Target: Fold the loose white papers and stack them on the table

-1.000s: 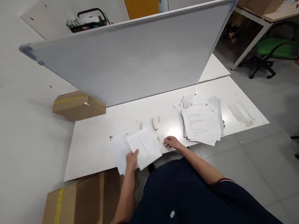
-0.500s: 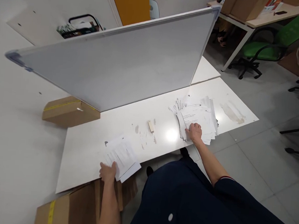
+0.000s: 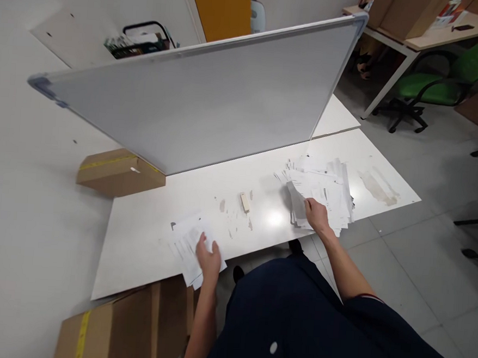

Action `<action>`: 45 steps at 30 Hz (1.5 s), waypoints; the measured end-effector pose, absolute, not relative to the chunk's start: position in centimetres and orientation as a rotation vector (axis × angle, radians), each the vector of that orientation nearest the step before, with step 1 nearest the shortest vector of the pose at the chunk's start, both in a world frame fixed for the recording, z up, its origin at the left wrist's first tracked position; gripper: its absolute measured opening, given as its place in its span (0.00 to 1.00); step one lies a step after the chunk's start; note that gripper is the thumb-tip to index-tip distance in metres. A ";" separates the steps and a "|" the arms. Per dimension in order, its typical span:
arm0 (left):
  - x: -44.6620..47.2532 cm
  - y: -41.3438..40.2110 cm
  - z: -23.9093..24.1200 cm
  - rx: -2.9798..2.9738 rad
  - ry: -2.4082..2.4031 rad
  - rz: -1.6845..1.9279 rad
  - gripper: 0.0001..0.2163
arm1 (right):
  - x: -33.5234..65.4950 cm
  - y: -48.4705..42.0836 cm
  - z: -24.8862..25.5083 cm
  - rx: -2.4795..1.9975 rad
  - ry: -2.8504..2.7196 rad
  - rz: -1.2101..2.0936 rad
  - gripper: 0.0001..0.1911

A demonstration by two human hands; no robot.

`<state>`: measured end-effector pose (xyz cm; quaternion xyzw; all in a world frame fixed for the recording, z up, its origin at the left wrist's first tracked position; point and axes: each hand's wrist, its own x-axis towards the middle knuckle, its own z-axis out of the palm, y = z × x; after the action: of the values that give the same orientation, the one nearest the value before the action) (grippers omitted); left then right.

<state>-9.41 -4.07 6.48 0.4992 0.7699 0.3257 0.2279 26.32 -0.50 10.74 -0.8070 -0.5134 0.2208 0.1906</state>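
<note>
My left hand point(image 3: 208, 257) lies flat with fingers spread on a small stack of white sheets point(image 3: 185, 239) at the near left of the white tabletop point(image 3: 144, 249). My right hand point(image 3: 316, 215) is closed on the near edge of a sheet and lifts it off the big messy pile of printed papers point(image 3: 328, 188) at the right. A small beige block point(image 3: 244, 202) lies between the two stacks.
A large whiteboard point(image 3: 212, 95) leans across the back of the table. Cardboard boxes sit at the left point(image 3: 116, 171) and under the near edge point(image 3: 126, 329). A green chair point(image 3: 434, 86) and a desk point(image 3: 416, 41) stand at the right rear.
My left hand set its sheet down on the small stack and now rests flat on it. My right hand crossed to the big pile and picked up a sheet's edge.
</note>
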 end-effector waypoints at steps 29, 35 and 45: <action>-4.6 -1.7 12.2 0.744 1.366 1.015 0.16 | 18.8 -0.8 14.4 -1.248 -1.148 2.095 0.20; -5.1 -1.7 11.5 0.753 1.413 1.113 0.16 | 18.8 -0.6 14.1 -1.376 -1.327 1.789 0.20; -5.8 -1.2 12.0 0.613 1.517 1.108 0.13 | 21.3 -1.3 19.4 -1.668 -1.551 0.903 0.15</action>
<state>-5.77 -1.24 12.05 0.2591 0.6409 0.4683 0.5503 21.34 -1.27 19.36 -0.6405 -0.5956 0.3467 0.3388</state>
